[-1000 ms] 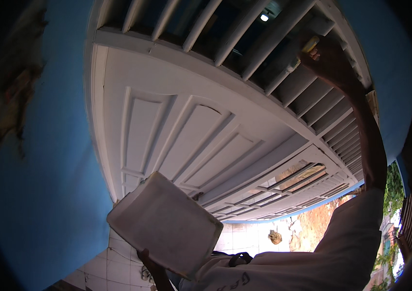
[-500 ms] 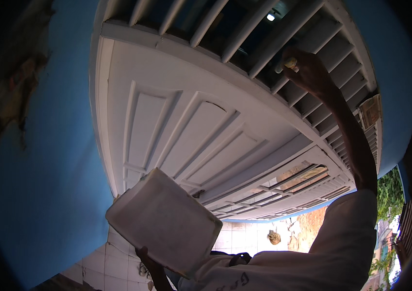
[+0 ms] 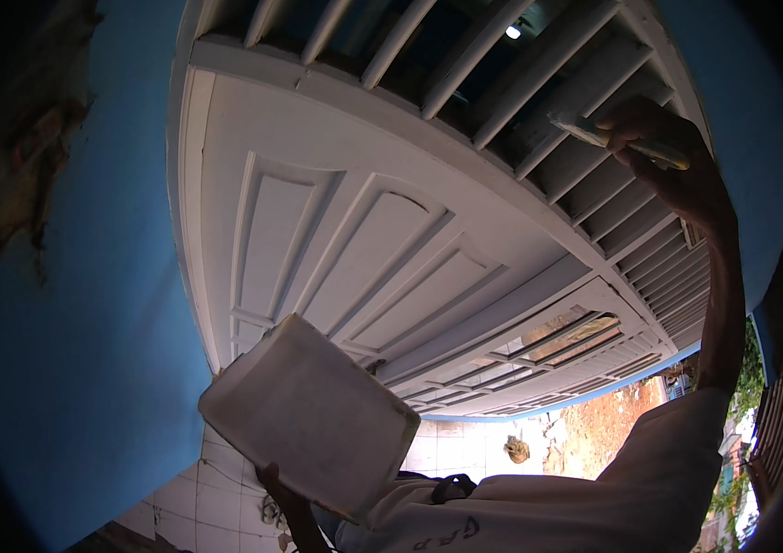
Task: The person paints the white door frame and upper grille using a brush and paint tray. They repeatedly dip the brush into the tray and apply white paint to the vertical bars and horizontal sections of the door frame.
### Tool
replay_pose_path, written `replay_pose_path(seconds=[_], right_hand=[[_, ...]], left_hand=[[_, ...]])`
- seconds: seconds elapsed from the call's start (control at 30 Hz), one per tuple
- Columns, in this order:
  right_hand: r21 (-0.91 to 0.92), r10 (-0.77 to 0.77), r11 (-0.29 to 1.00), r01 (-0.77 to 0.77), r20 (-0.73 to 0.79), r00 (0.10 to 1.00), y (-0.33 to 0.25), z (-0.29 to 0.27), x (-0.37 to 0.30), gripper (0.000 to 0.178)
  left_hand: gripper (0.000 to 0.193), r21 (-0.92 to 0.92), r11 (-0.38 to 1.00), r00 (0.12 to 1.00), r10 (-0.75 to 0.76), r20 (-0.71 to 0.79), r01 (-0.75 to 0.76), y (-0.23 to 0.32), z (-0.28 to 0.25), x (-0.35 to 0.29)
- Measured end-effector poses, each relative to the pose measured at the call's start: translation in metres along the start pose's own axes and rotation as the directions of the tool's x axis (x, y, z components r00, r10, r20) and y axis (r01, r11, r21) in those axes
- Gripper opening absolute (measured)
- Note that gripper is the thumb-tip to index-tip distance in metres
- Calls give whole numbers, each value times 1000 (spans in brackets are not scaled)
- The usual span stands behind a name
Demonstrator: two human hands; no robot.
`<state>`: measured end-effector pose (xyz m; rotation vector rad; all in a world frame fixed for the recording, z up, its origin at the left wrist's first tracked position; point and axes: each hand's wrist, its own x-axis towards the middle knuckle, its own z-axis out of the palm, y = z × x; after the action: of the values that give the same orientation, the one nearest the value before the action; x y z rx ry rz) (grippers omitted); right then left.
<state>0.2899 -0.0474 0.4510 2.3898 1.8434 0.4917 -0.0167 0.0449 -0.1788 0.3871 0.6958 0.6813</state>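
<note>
My right hand (image 3: 663, 147) is raised high, closed round a paintbrush (image 3: 579, 129). Its pale bristle end lies close to the white slats (image 3: 614, 78) of the louvred panel; whether it touches them I cannot tell. The yellowish end of its handle sticks out from my fingers. Low on the left, my left hand (image 3: 281, 493) grips the edge of a whitish rectangular tray (image 3: 313, 419), held tilted in front of my body. Most of the left fingers are hidden beneath it.
A white panelled door (image 3: 364, 240) with a frame stands before me, beside a blue wall (image 3: 133, 323). Glazed panes (image 3: 557, 341) sit further right. White floor tiles (image 3: 451, 447), brown ground and a small brownish lump (image 3: 517, 449) lie below.
My right hand has moved right along the slats and turned, so more of the paintbrush shows. The tray in my left hand has hardly shifted.
</note>
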Motion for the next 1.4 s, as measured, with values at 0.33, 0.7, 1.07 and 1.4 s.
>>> replay_pose_path(seconds=[0.33, 0.7, 1.07, 1.4], right_hand=[[-295, -200, 911, 289, 296, 934, 40, 62, 42, 27], [-347, -13, 925, 156, 381, 924, 48, 81, 58, 23], [-216, 9, 974, 65, 326, 945, -1, 37, 59, 17], [-368, 118, 927, 65, 453, 884, 2, 62, 62, 14]], left_hand=[[83, -32, 999, 997, 0, -77, -2, -11, -8, -5], [85, 74, 996, 990, 65, -127, -56, -6, -14, -4], [84, 0, 1000, 989, -20, -147, 21, -1, 2, -10], [87, -38, 998, 998, -51, -37, 49, -19, -20, -1]])
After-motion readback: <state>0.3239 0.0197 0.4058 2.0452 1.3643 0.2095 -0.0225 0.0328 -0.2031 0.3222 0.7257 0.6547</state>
